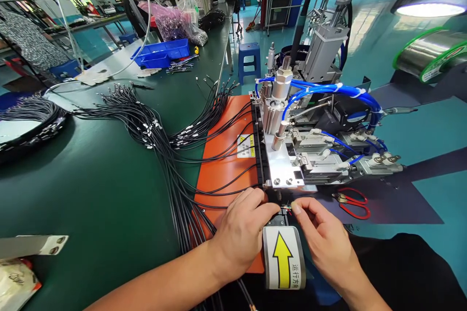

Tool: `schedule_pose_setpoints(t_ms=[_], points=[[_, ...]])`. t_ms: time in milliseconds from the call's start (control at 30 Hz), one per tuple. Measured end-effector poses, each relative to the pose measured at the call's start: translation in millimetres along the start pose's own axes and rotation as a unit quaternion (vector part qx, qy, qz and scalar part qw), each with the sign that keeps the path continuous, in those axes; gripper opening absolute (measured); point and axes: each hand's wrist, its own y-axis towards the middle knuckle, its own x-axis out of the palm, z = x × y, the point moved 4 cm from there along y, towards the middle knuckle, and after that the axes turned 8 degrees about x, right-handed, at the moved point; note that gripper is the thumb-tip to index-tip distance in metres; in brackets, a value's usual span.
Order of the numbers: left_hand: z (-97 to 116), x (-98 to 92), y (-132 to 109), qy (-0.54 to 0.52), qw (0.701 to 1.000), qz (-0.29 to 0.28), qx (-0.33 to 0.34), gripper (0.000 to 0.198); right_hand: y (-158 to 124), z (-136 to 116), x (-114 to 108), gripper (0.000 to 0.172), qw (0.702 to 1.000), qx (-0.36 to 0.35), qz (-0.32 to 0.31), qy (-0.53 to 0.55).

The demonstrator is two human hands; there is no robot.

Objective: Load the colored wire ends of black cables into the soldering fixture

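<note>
Fine wires (286, 208) sit between the hands at the machine's (282, 158) near end. Right hand (324, 235) pinches them; left hand (242, 228) curls close, grip hidden, can't tell. Looks like wire-positioning; next move calls for steady fingertips.

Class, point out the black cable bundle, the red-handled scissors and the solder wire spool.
Black cable bundle (166, 153): head view, on strands mid-bundle.
Red-handled scissors (342, 198): head view, near the pivot.
Solder wire spool (423, 53): head view, on the wound wire.

The cables (166, 153) are black, the plate (215, 172) orange, the arrow (283, 260) yellow (black-edged).
</note>
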Motion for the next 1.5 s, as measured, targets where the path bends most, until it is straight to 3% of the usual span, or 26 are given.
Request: schedule_pose_setpoints(t_ms=[133, 267, 333, 467, 633, 900, 1267, 1500], points=[[-0.1, 0.4, -0.5, -0.003, 1.000, -0.002, -0.003, 0.014, -3.3, 7.1, -1.3, 0.039, 1.000, 0.021, -0.002, 0.017], [0.9, -0.5, 0.0, -0.003, 1.000, -0.001, -0.003, 0.013, -9.3, 10.8, 5.6, 0.039, 0.992, 0.033, -0.095, 0.082], [1.2, -1.0, 0.5, -0.001, 1.000, 0.000, -0.003, 0.013, -11.8, 8.1, 6.9, 0.038, 0.989, 0.032, -0.107, 0.097], [1.2, -1.3, 1.0, -0.006, 1.000, 0.001, 0.002, 0.013, -13.8, -0.3, 2.9, 0.036, 0.996, 0.009, -0.079, 0.037], [0.5, -1.5, 0.8, -0.008, 1.000, 0.006, 0.008, 0.013, -12.5, -6.2, -2.8, 0.029, 0.994, -0.079, -0.054, -0.052], [1.7, -1.1, 1.3, -0.008, 1.000, 0.009, 0.010, 0.013, -11.6, -14.1, -4.8, 0.018, 0.976, -0.198, -0.037, -0.086], [1.8, -1.4, 1.5, -0.010, 1.000, 0.014, 0.015, 0.014, -10.3, -18.8, -3.7, 0.018, 0.967, -0.229, 0.012, -0.107], [0.8, -0.7, 1.7, -0.023, 1.000, 0.005, 0.005, 0.016, -6.5, -12.6, -2.3, 0.022, 0.970, -0.208, 0.031, -0.121]])
